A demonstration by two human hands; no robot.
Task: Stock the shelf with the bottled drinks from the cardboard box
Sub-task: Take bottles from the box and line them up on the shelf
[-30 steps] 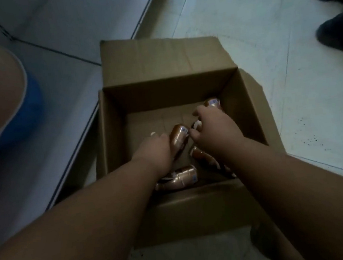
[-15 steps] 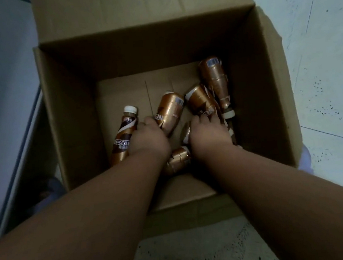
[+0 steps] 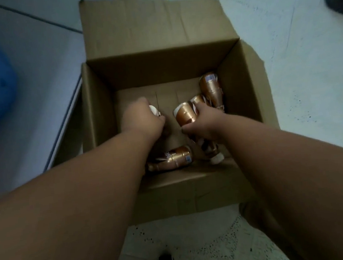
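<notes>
Pale speckled floor (image 3: 283,33), open cardboard box (image 3: 156,36) mid-frame, bronze bottles lying inside. Right hand (image 3: 205,122) wrapped around one bottle (image 3: 184,113) right of centre – left hand (image 3: 142,120) closed over a white-capped bottle (image 3: 154,110), centre-left. Lower centre: another bottle (image 3: 173,158) lying flat.

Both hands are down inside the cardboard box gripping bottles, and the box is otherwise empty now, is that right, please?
Not quite: the box is not otherwise empty. The head view shows loose bottles, one by the near wall and one in the far right corner. Left hand and right hand do grip bottles.
</notes>
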